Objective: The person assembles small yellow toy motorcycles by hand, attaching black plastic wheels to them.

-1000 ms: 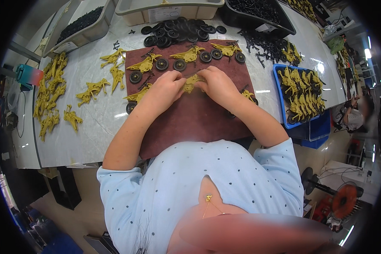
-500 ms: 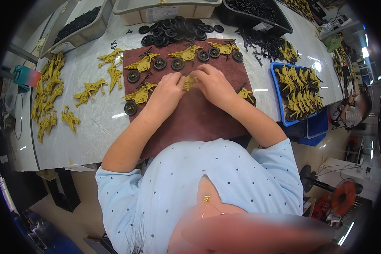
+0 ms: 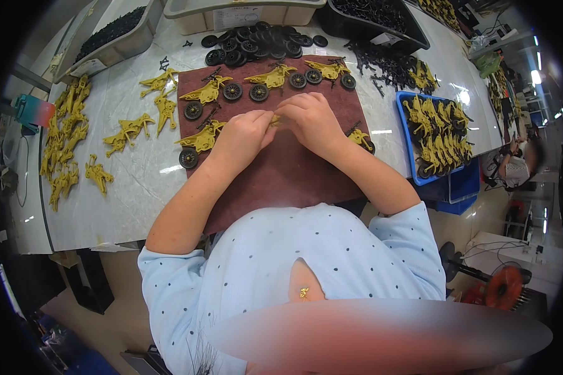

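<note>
Both hands meet mid-mat: left hand (image 3: 244,139) and right hand (image 3: 309,120) pinch one yellow toy motorcycle frame (image 3: 274,120) between them. Wheeled motorcycles (image 3: 270,79) line the maroon mat's (image 3: 294,178) far edge; bare frames (image 3: 128,130) wait left; blue tray (image 3: 404,136) of finished ones right.

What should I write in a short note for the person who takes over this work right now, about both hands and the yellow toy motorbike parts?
Left hand and right hand: both pinch one small yellow part between them, over the brown mat.
Done: yellow motorbikes with black wheels lie on the mat, for example one at its far left; more fill the blue tray on the right.
Left: bare yellow frames lie on the table at the left; loose black wheels lie beyond the mat.
</note>
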`<act>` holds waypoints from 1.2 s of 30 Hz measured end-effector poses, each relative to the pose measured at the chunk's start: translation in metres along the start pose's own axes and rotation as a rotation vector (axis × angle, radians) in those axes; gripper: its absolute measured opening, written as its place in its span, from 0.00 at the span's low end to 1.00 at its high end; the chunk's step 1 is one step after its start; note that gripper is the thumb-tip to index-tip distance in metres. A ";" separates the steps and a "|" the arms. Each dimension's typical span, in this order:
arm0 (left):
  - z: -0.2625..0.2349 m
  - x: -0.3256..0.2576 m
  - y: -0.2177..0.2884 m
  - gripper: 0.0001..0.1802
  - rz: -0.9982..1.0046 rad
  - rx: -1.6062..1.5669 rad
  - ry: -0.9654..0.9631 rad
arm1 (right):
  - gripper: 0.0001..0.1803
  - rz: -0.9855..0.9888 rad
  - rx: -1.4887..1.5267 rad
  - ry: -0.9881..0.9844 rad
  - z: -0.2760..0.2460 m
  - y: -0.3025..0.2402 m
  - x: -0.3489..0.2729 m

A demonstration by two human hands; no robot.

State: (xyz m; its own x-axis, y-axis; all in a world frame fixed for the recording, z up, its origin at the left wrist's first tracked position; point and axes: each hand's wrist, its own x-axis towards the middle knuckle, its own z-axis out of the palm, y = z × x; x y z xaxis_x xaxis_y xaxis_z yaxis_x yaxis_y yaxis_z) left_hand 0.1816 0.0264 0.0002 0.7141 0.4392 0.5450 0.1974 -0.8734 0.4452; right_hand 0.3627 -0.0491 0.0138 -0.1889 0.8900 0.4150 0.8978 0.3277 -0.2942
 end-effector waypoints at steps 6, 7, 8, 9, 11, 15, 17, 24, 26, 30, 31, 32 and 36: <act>-0.004 0.001 -0.003 0.12 0.048 0.065 -0.113 | 0.05 -0.066 -0.068 0.041 0.001 -0.003 0.008; -0.004 0.001 -0.005 0.11 0.041 0.054 -0.140 | 0.05 -0.060 -0.079 0.032 0.002 -0.003 0.009; -0.005 0.002 -0.006 0.11 0.034 0.043 -0.166 | 0.05 -0.059 -0.080 0.034 0.002 -0.002 0.009; -0.005 0.002 -0.006 0.11 0.037 0.043 -0.167 | 0.05 -0.055 -0.092 0.012 0.003 -0.001 0.009; -0.006 0.003 -0.006 0.10 0.012 -0.005 -0.127 | 0.06 -0.053 -0.110 -0.007 0.000 -0.001 0.011; -0.008 0.000 -0.005 0.10 -0.022 -0.049 -0.081 | 0.11 -0.037 -0.080 -0.028 -0.013 -0.009 0.012; -0.010 -0.002 -0.001 0.11 -0.043 0.000 -0.134 | 0.14 -0.029 -0.014 0.016 -0.021 -0.018 0.009; -0.005 -0.001 -0.002 0.12 -0.002 0.017 -0.121 | 0.11 0.163 -0.089 0.072 -0.019 -0.033 -0.003; -0.003 -0.004 -0.002 0.12 0.005 0.090 -0.132 | 0.10 0.167 -0.096 0.076 -0.014 -0.038 -0.003; -0.001 -0.005 -0.003 0.13 0.027 0.119 -0.130 | 0.09 0.210 -0.174 0.147 -0.009 -0.049 -0.004; 0.000 -0.006 -0.002 0.13 0.035 0.121 -0.131 | 0.09 0.239 -0.178 0.152 -0.007 -0.050 -0.005; 0.000 -0.006 -0.001 0.14 0.043 0.123 -0.132 | 0.09 0.236 -0.179 0.143 -0.004 -0.050 -0.006; 0.000 -0.004 0.002 0.14 0.064 0.154 -0.134 | 0.09 0.320 -0.166 0.239 0.010 -0.052 -0.011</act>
State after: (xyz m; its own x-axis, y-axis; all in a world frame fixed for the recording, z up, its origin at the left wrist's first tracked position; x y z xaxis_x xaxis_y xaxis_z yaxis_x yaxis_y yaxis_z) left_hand 0.1793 0.0226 -0.0016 0.8096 0.3592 0.4643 0.2419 -0.9248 0.2937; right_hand 0.3145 -0.0729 0.0158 0.1890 0.8337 0.5189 0.9518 -0.0256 -0.3056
